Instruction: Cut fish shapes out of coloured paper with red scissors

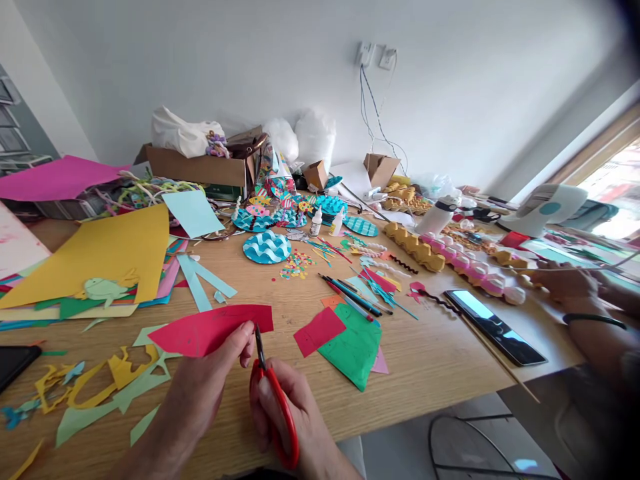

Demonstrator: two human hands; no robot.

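My left hand (215, 360) pinches a piece of red paper (200, 330) by its lower edge, thumb on top. One side of the sheet is cut in a curve, and faint pencil lines show on it. In my right hand (295, 400) are red-handled scissors (286, 427), fingers through the loops. Their dark blades reach up to the paper's right part, beside my left thumb; whether they are parted I cannot make out. To the right lie a small red paper rectangle (320, 331) and a green paper piece (353, 347) on the wooden table.
Paper scraps (113, 380) and a pale green paper fish (105, 290) lie at left. Pencils (353, 300), glue bottles (317, 221) and blue wave-patterned discs (267, 248) stand or lie farther back. A phone (495, 327) lies at right, near another person's hands (565, 280) and painted egg cartons (470, 267).
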